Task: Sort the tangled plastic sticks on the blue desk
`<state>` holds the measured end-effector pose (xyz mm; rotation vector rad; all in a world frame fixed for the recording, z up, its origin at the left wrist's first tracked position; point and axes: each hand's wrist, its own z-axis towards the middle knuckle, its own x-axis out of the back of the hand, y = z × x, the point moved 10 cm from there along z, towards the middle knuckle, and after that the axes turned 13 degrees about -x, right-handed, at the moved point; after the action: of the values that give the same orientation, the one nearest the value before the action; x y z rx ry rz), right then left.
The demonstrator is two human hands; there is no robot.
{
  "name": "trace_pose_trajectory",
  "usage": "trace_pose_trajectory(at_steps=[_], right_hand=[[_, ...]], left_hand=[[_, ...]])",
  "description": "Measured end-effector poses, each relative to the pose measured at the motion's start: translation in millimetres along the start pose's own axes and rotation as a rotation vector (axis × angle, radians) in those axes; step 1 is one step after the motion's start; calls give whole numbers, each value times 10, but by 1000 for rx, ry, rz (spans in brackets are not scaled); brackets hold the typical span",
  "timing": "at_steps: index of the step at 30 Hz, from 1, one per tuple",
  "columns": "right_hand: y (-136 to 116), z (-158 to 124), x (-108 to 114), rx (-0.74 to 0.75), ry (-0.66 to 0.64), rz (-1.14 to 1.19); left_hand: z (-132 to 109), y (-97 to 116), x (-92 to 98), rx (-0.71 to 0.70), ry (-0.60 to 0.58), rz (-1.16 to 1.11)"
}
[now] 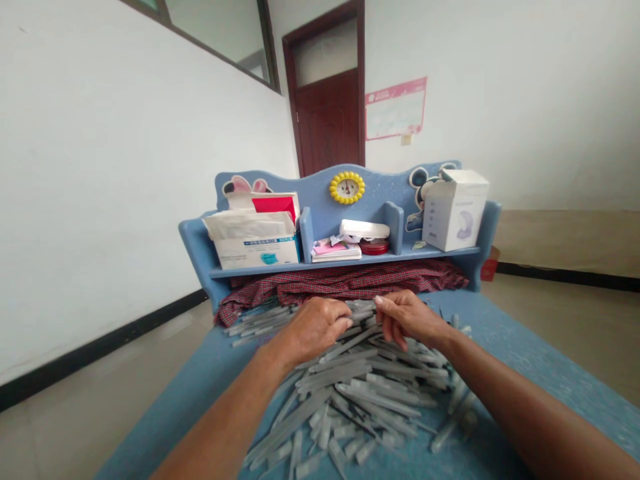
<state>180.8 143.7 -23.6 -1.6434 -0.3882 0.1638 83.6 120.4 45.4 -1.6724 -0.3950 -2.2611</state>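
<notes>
A wide heap of slender, grey, translucent plastic pieces [345,370] covers the middle of the blue desk; some show dark strips inside, and their exact kind is unclear. Over the heap's far part, my left hand [317,327] is closed, thumb and fingers brought together toward the right. Whatever it holds is hidden or too small to name. My right hand [410,317] faces it a short gap away, thumb against the bent index finger and the other fingers curled down. What sits in that pinch cannot be made out either. More such pieces [263,323] lie beyond my left wrist.
Behind the heap, a red checked cloth [325,283] is bunched under the blue desk shelf [300,268]. On the shelf stand a mask box [260,252], booklets [336,252], a red round tin [374,247] and a white carton [455,210]. A yellow flower-shaped clock [347,188] is on the backboard.
</notes>
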Motion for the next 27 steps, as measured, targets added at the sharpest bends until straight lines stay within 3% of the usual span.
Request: trace_pose_trajectory(at_steps=[8, 13, 18, 23, 27], right_hand=[[-77, -35, -39, 64, -34, 62], [-18, -8, -26, -1, 29, 31], [-63, -33, -35, 29, -4, 57], [13, -13, -20, -41, 18, 31], [-28, -4, -55, 23, -32, 61]], left_hand=[[-12, -7, -3, -1, 13, 23], [-6, 0, 7, -4, 25, 2], [-7, -20, -25, 16, 7, -2], [-8, -35, -40, 27, 6, -21], [-4, -35, -79, 17, -12, -35]])
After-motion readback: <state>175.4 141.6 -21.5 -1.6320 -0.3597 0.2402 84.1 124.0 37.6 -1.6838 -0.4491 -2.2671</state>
